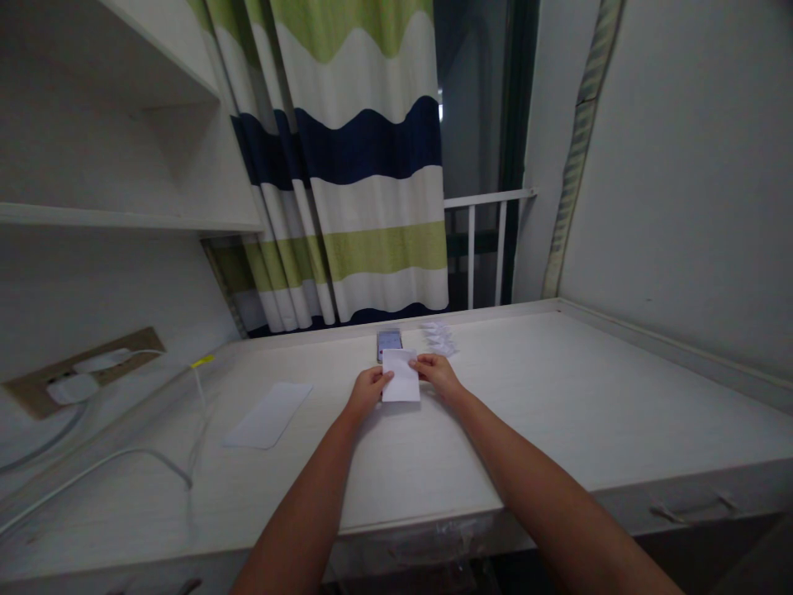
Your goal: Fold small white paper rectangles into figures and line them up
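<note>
Between my hands is a small white sheet of paper (401, 380), held just above the desk. My left hand (368, 388) pinches its left edge with the thumb on top. At the upper right edge, my right hand (437, 373) grips the same paper between thumb and fingers. A smartphone (390, 341) with a lit screen lies right behind the paper, which hides its lower end. Several small folded white paper pieces (439, 337) sit in a row to the right of the phone.
More white paper (269, 416) lies flat on the white desk (570, 397) at left. White cables (142, 451) run across the left side from plugs (73, 388) in a wall socket. A striped curtain (372, 165) hangs behind the desk; a shelf (130, 216) juts out at upper left.
</note>
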The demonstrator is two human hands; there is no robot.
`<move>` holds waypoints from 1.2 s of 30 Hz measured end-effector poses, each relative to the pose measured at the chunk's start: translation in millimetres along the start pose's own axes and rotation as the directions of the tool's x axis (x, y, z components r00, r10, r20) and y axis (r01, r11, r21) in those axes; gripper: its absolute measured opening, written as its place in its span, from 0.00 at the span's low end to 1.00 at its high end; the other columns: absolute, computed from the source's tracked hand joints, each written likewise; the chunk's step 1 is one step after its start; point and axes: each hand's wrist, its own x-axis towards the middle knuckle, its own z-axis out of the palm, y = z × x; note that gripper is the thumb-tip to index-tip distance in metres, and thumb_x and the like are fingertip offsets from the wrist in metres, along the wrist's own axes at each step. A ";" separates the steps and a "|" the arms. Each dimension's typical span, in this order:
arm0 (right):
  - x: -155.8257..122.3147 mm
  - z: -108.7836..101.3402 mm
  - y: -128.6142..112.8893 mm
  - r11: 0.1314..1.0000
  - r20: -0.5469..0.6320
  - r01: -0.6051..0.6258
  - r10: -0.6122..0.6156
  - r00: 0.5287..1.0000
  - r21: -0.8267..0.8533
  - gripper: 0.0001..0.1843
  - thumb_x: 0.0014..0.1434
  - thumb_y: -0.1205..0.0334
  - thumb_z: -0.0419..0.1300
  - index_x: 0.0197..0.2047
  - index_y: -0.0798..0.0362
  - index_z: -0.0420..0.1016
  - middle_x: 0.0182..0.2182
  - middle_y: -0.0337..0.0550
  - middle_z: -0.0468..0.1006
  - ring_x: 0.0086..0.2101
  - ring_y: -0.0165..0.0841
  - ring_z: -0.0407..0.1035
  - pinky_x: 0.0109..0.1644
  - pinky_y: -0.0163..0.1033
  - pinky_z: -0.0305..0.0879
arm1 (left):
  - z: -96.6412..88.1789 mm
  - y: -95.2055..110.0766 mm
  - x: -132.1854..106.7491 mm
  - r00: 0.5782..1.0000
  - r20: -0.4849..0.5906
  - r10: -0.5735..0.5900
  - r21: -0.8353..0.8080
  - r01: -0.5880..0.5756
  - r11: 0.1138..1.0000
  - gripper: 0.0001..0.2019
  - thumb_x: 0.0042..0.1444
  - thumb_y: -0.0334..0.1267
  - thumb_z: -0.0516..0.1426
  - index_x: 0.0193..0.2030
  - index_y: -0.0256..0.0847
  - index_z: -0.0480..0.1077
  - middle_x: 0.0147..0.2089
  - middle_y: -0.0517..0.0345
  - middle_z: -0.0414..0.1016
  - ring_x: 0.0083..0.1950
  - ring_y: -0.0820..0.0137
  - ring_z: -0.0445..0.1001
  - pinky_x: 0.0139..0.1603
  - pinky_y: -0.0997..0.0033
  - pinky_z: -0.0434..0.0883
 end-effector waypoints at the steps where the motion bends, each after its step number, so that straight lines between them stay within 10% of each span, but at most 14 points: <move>1: -0.4 0.0 -0.2 1.000 0.001 -0.001 0.001 1.000 -0.003 0.17 0.30 0.55 0.67 0.21 0.57 0.71 0.20 0.38 0.73 0.24 0.28 0.67 0.33 0.37 0.63 | 0.1 0.6 -0.4 1.000 0.001 -0.002 -0.003 0.002 1.000 0.16 0.38 0.45 0.59 0.28 0.31 0.70 0.23 0.56 0.71 0.22 0.73 0.66 0.23 0.75 0.60; 36: 1.6 -3.0 -1.6 0.998 -0.111 0.059 -0.058 0.992 0.013 0.19 0.29 0.53 0.67 0.24 0.55 0.71 0.22 0.39 0.74 0.26 0.30 0.67 0.35 0.39 0.64 | -0.4 -4.8 1.7 0.999 0.048 -0.003 0.016 0.002 1.000 0.15 0.38 0.44 0.59 0.28 0.31 0.71 0.21 0.56 0.70 0.22 0.72 0.66 0.24 0.74 0.60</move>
